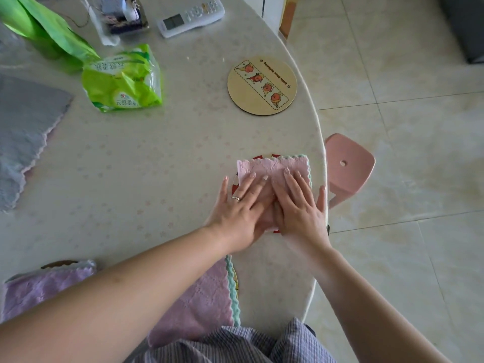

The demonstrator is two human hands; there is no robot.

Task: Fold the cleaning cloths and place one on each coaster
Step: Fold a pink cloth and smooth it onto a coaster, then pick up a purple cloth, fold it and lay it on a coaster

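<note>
A folded pink cloth with a green scalloped edge lies on a round coaster near the table's right edge; only slivers of that coaster show. My left hand and my right hand both press flat on the cloth, fingers straight. A bare round coaster with cartoon prints sits farther back. Another folded pink cloth lies near me over a coaster rim. A purple folded cloth covers a coaster at the lower left. A grey unfolded cloth lies at the left.
A green tissue pack and a green bag lie at the back left, a white remote at the back. A pink stool stands beside the table's rounded right edge.
</note>
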